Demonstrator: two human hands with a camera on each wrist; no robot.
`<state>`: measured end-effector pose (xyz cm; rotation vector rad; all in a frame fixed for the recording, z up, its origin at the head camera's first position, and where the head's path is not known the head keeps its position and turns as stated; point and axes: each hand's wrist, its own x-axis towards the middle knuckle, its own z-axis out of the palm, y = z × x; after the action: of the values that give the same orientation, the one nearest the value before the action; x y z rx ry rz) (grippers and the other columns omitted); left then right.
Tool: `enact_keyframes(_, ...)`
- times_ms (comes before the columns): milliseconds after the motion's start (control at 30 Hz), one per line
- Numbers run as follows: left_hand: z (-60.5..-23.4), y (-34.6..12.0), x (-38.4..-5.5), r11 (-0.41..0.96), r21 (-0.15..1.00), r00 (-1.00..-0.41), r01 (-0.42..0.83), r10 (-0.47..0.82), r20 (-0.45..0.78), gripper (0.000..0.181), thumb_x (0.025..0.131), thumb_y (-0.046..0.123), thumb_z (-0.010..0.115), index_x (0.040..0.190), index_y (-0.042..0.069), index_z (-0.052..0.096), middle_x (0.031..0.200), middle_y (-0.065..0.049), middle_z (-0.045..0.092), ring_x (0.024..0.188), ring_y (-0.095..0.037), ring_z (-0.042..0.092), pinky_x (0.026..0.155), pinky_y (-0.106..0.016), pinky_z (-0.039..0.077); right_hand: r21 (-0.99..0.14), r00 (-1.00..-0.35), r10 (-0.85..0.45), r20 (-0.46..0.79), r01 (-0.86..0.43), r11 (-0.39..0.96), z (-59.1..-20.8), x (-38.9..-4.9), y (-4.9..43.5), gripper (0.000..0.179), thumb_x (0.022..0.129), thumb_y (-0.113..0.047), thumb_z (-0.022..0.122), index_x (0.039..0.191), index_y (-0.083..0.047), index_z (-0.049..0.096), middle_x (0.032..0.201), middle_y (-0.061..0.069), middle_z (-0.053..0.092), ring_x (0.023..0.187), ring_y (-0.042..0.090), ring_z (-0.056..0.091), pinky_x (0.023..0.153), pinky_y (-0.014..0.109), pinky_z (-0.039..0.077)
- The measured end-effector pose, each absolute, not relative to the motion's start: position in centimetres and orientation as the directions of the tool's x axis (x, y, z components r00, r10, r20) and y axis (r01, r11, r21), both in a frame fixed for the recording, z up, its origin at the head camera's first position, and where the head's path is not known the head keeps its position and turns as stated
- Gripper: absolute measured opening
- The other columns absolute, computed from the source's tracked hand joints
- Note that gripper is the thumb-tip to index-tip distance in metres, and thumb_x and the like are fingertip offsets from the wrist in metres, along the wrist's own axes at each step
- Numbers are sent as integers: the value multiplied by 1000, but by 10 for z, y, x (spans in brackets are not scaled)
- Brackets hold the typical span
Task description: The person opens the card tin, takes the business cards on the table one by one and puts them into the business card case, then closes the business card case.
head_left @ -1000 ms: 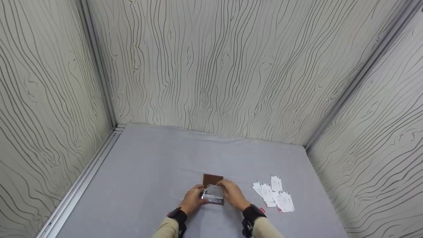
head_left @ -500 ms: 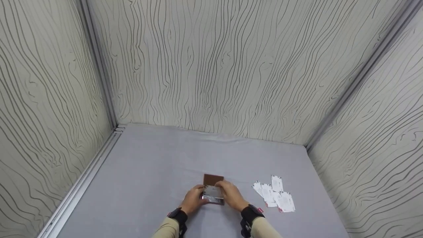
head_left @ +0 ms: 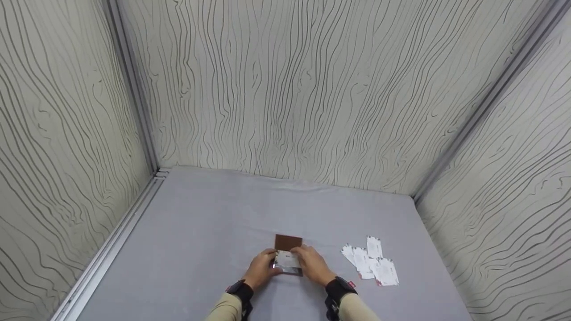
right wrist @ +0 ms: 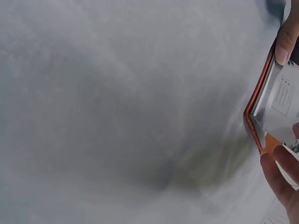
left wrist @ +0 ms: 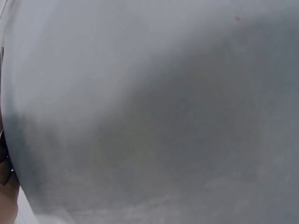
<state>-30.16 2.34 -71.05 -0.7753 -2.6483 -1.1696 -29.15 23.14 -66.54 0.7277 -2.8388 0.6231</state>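
An unfolded brown card holder (head_left: 288, 242) with clear sleeves lies before me, its bare brown flap pointing away. My left hand (head_left: 260, 268) grips its left side, thumb over the near part and fingers along the edge. On the near half lies a white printed card (head_left: 285, 257), which my right hand (head_left: 314, 264) pinches near its far right part. In the right wrist view the holder's reddish-brown edge (right wrist: 258, 93) and corner show, with the card (right wrist: 284, 95) over the clear sleeve and fingers at both ends. The left wrist view catches only a bit of a hand (left wrist: 6, 200).
To the right, several white cards (head_left: 384, 271) with red and dark corner prints lie loosely overlapped on the grey cloth-covered table (head_left: 205, 223). A metal rail (head_left: 111, 243) runs along the left edge. Wood-patterned panels (head_left: 276, 89) wall in the back and sides.
The card has come down from a tilt and lies flatter on the holder's near half. My right hand has shifted slightly left; my left hand stays in place.
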Motion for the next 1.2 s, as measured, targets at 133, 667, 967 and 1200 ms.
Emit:
enact_keyframes(133, -709, 22, -301, 560, 643, -850, 522, 401, 341, 41, 77, 12, 83, 109, -9, 68, 120, -21, 63, 111, -37, 62, 95, -47, 51, -354, -882, -423, 210, -472, 808, -668, -289, 233, 34, 88, -2, 66, 121, -7, 63, 109, 9, 60, 101, 31, 58, 85, 46, 53)
enact_keyframes(667, -709, 23, -302, 572, 646, -860, 505, 399, 319, 46, 77, 15, 84, 113, -9, 67, 119, -24, 63, 112, -38, 62, 95, -46, 51, -276, -882, -458, 108, -469, 839, -673, -285, 232, 46, 88, -21, 73, 129, -4, 59, 110, 10, 55, 98, 29, 54, 81, 42, 51)
enact_keyframes(967, -708, 24, -302, 569, 642, -855, 515, 401, 330, 49, 77, 12, 83, 115, -14, 64, 119, -25, 63, 111, -39, 62, 95, -47, 51, -251, -911, -411, 40, -407, 878, -675, -283, 228, 45, 91, -21, 70, 133, -7, 59, 117, 11, 53, 104, 30, 51, 82, 46, 49)
enact_keyframes(1200, -709, 24, -302, 560, 648, -853, 517, 400, 336, 51, 77, 12, 83, 116, -14, 63, 119, -25, 64, 111, -39, 62, 95, -48, 51, -248, -915, -402, 25, -395, 885, -677, -281, 227, 45, 93, -20, 68, 135, -8, 57, 122, 12, 51, 108, 33, 50, 82, 47, 48)
